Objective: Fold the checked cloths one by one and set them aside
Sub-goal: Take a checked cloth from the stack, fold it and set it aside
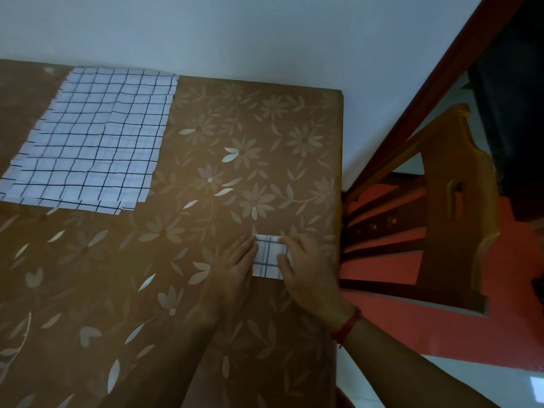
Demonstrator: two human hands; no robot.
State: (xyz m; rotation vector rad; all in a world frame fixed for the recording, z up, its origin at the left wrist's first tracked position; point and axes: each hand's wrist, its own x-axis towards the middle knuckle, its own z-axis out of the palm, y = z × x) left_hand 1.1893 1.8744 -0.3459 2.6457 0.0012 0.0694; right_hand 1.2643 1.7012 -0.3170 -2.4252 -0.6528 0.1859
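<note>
Pressing a small folded white cloth with dark blue check lines point(268, 256) flat onto the brown flower-patterned counter point(147, 290), close to its right edge and toward the near side. Using the left hand point(235, 269) laid open, fingers straight, tips against the cloth's left border; using the right hand point(309, 278) likewise open, fingers spread over the cloth's right side, with no pinch or curl round anything. Wearing a red thread bracelet point(347, 325) on the right wrist. Looks like the last crease of this piece, with the setting aside not yet done. Well apart, at the far left of the counter by the pale wall point(265, 30), leaves a fanned pile of flat white checked cloths point(97, 142) unfolded, so plenty left of the task by the look of it. Risks from here: letting go too early and seeing the thick little packet spring open, given the stiffness of so many layers; pushing harder with one hand and skewing the edges out of line; sliding the packet rightward on the smooth cover and tipping it off the counter onto the red floor point(397, 319) beside the brown wooden chair point(453, 201). Worth lifting with a firm pinch through all layers and choosing a spot away from that edge and from the pile, to avoid mixing folded with unfolded
</note>
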